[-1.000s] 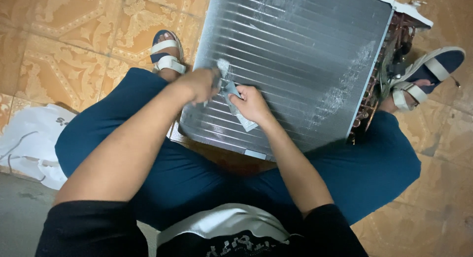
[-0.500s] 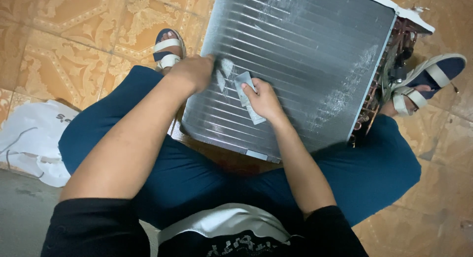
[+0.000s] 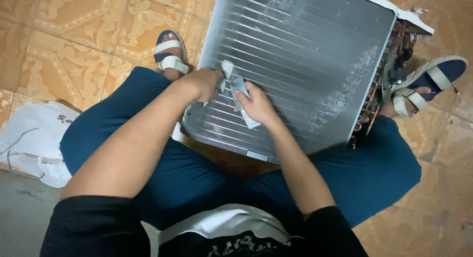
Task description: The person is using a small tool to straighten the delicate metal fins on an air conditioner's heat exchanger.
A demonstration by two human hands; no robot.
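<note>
Silvery finned coil (image 3: pixel 300 55), dusty white patches.

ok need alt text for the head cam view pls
Seen from above, a seated person's left hand and right hand press a pale cloth against a finned metal coil propped between sandalled feet on a patterned tile floor.

Crumpled grey-white cloth (image 3: pixel 235 84) on finned coil (image 3: pixel 305 60)
</note>
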